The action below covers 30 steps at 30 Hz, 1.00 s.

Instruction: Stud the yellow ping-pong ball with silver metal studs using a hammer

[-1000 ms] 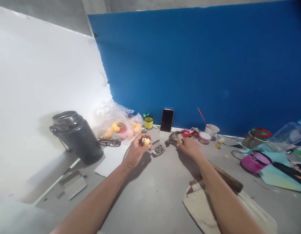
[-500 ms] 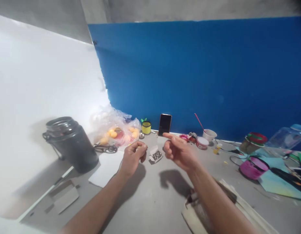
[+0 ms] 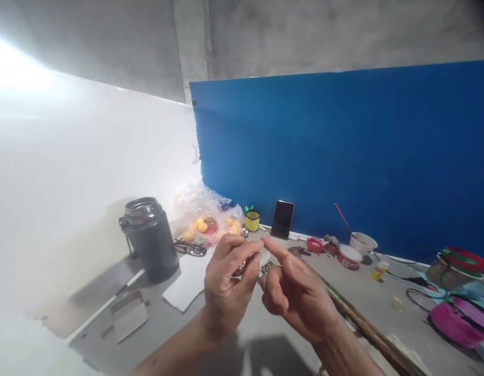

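My left hand is raised over the desk, its thumb and fingers curled round something small and shiny that I cannot make out. Beside it, my right hand points its index finger at the left fingertips, and the two nearly or just touch. The other right fingers are curled, with nothing seen in them. Small silver pieces show between the hands; their box is mostly hidden. Behind stands a dark phone, upright against the blue panel.
On the left are a black flask, white paper, glasses, and a bag with orange balls. A long brown stick lies right of my hands. Farther right are a white cup and a pink container.
My hands have come together, and look closer and larger. The view has shifted, so the objects appear lower. The box of silver pieces is now mostly covered, and the brown stick shows more.
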Tool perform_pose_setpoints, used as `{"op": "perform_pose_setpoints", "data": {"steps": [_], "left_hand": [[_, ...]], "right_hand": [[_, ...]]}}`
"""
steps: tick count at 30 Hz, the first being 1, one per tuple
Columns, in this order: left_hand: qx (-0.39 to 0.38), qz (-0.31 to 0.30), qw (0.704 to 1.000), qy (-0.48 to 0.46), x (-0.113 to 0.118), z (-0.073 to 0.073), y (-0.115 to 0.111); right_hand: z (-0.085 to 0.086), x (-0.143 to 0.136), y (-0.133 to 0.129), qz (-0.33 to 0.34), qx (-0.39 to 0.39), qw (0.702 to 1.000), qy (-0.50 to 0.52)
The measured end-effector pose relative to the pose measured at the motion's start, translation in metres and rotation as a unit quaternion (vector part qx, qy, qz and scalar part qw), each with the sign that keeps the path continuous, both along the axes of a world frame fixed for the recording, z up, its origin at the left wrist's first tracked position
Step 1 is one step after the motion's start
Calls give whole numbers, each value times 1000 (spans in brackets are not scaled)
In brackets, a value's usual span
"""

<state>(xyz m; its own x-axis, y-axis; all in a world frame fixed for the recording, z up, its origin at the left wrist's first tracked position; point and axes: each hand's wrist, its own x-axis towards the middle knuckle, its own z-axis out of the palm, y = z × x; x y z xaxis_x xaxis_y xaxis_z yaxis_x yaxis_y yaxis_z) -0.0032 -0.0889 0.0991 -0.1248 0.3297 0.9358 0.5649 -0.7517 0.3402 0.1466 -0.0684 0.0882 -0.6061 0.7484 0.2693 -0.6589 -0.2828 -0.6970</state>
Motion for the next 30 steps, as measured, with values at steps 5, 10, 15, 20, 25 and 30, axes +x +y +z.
{"op": "perform_pose_setpoints", "data": {"steps": [5,10,15,20,25,30], "left_hand": [[7,13,1000,2,1,0,3],[-2,9,1000,11,3,2,6],[-84,8,996,30,-9,-9,25],[-398,27,878,267,-16,-40,64],[-431,84,789,430,-4,-52,85],[-402,80,728,549,15,-46,95]], "right_hand": [[0,0,1,-9,7,1000,-6],[0,6,5,-28,35,998,-34],[-10,27,47,-261,73,944,-189],[-48,37,83,-355,182,732,-553],[-67,29,82,-330,358,476,-732],[-70,33,85,-302,354,431,-773]]}}
